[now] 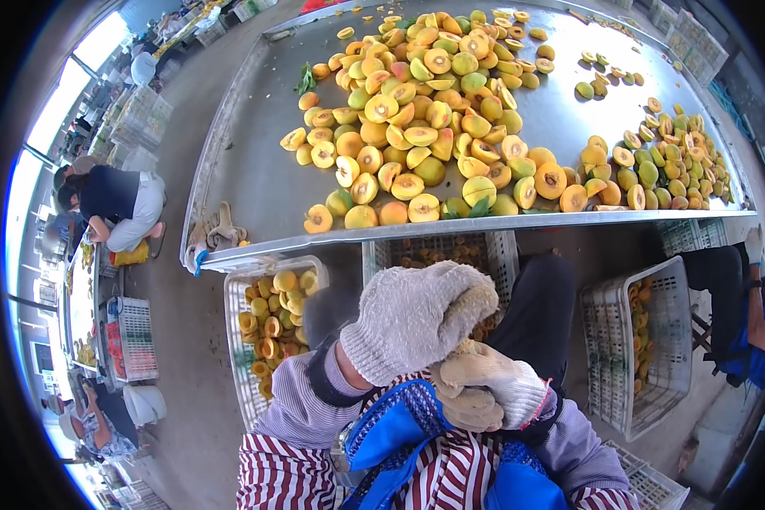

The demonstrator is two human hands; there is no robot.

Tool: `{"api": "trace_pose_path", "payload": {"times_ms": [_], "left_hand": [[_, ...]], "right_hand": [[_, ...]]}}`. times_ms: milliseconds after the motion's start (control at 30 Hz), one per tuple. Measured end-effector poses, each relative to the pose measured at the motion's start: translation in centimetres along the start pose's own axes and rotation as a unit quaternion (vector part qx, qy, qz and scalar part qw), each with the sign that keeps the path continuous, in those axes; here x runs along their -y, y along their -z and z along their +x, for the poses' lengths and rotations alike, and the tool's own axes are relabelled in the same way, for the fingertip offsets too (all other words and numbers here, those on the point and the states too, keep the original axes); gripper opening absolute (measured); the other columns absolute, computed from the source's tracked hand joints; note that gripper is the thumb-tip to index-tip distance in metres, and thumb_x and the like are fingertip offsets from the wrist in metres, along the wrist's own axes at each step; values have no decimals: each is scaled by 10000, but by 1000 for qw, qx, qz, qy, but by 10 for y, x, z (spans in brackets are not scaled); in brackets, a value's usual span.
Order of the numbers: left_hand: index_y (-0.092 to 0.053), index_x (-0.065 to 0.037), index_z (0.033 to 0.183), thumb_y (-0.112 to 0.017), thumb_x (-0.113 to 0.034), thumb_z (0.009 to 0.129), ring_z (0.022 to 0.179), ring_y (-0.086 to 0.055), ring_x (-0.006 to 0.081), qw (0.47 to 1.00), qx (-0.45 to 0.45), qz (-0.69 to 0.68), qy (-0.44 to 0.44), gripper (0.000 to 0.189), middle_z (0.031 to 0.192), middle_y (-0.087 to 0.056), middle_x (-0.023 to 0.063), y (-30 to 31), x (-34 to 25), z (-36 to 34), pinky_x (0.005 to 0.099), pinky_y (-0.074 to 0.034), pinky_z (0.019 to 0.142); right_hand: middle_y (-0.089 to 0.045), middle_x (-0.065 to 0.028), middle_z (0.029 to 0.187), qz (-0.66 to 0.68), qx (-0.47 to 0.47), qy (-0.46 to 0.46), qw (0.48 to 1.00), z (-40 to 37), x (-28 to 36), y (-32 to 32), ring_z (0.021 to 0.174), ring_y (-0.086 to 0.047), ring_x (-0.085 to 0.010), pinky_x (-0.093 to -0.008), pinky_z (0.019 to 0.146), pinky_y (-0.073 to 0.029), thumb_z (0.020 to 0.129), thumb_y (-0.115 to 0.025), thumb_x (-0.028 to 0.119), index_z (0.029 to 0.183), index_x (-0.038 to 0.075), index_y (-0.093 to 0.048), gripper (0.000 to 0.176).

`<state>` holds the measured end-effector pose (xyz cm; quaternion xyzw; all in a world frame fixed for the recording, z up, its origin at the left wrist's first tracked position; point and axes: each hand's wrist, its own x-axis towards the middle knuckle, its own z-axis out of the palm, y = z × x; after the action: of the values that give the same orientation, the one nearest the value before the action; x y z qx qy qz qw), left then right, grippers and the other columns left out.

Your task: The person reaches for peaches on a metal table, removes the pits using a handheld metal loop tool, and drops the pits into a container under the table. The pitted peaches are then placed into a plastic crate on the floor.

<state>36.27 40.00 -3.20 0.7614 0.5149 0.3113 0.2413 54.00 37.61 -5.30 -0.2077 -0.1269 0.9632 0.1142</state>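
Note:
My left hand (423, 319), in a fuzzy grey knit glove, is closed with its fingers curled down over the right hand. My right hand (484, 387), in a stained cream glove with a white cuff, is closed just below it. The two touch in front of my chest. A small yellowish bit shows between them, too hidden to name. Beyond them, a heap of halved yellow peaches (421, 136) covers much of the metal table (255, 170). Under its near edge stands a white crate of peach halves (272, 323), left of my knees.
Another crate (501, 255) sits between my legs, partly hidden. At right, a tilted crate (646, 340) holds peach pieces beside a co-worker's arm (758, 314). Worn gloves (217, 229) lie on the table's left corner. Other people (110, 204) work at the left.

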Motion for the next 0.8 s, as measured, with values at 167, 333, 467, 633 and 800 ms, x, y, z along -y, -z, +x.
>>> {"api": "trace_pose_path", "payload": {"times_ms": [167, 333, 467, 633, 800], "left_hand": [[-712, -152, 944, -676, -254, 879, 726, -701, 286, 977, -119, -75, -158, 126, 913, -722, 61, -5, -3, 3, 394, -545, 617], [-726, -145, 949, -667, -262, 891, 738, -706, 285, 999, -29, 2, 21, 143, 886, -723, 84, -10, -9, 3, 387, -543, 617], [-723, -112, 958, -678, -264, 881, 742, -701, 306, 988, -88, -124, -30, 176, 869, -723, 84, -8, -7, 3, 391, -544, 638], [-712, -82, 1043, -696, -270, 859, 768, -704, 277, 975, -112, -103, -159, 264, 991, -729, 95, -12, 9, -1, 367, -538, 656], [-691, 34, 1048, -676, -396, 924, 893, -719, 277, 851, -69, -511, 101, 448, 1027, -728, 169, -31, -2, -17, 396, -575, 755]], "right_hand": [[-450, 0, 485, 70, 19, 6, 997, -10, 1, -3, 325, -400, -101, -242, 320, -321, 932, -617, 155, 750, 53, -539, 222], [-426, 18, 514, 59, 23, 5, 998, -7, -2, 7, 341, -375, -85, -241, 319, -308, 939, -627, 153, 862, 46, -544, 156], [-440, 20, 527, 105, 105, 1, 989, -4, -2, 9, 363, -397, -79, -236, 334, -327, 954, -642, 183, 883, 40, -557, 180], [-482, 15, 577, 124, 144, 3, 982, -6, -6, 14, 407, -433, -76, -230, 375, -363, 943, -683, 228, 892, 44, -567, 223], [-521, -6, 625, 114, 41, -5, 993, -8, -7, 15, 434, -456, -81, -231, 407, -395, 926, -696, 217, 899, 42, -574, 216]]}}
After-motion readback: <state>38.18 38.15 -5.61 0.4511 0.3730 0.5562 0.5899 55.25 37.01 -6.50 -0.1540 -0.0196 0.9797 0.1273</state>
